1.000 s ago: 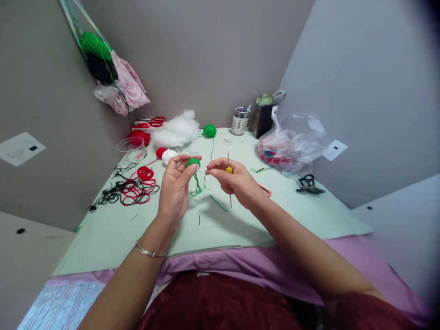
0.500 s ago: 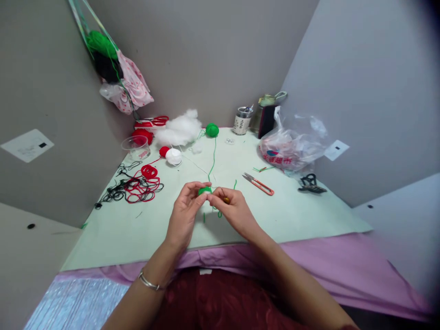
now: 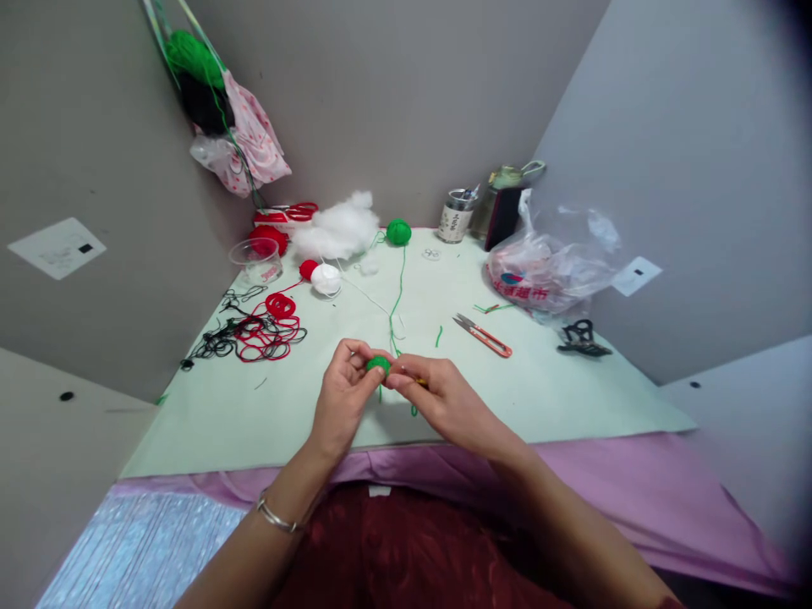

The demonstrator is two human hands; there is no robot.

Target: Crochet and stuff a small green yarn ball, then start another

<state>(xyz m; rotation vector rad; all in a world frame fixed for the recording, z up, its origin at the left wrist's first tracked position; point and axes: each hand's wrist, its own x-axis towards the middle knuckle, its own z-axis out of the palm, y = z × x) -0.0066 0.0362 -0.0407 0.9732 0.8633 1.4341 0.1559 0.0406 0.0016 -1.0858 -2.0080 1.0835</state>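
Over the front middle of the table, my left hand (image 3: pixel 342 393) pinches a small green crochet piece (image 3: pixel 379 364) between thumb and fingers. My right hand (image 3: pixel 437 393) touches its right side, closed on a crochet hook (image 3: pixel 421 381) of which only a bit of yellow handle shows; the tip is hidden. Green yarn (image 3: pixel 401 292) runs from the piece back to a green yarn ball (image 3: pixel 398 233). A short green tail hangs below my fingers. Orange-handled thread snips (image 3: pixel 483 336) lie to the right of my hands.
White stuffing (image 3: pixel 339 228), a white yarn ball (image 3: pixel 326 279) and a clear plastic cup (image 3: pixel 262 266) stand back left. Tangled red yarn (image 3: pixel 270 334) and black yarn (image 3: pixel 219 342) lie at left. A plastic bag (image 3: pixel 539 271), pen tin (image 3: pixel 457 216) and black clip (image 3: pixel 582 340) are on the right.
My hands have turned the green piece: white showed at its lower edge before, and now a rounded green face shows. The view has shifted slightly.
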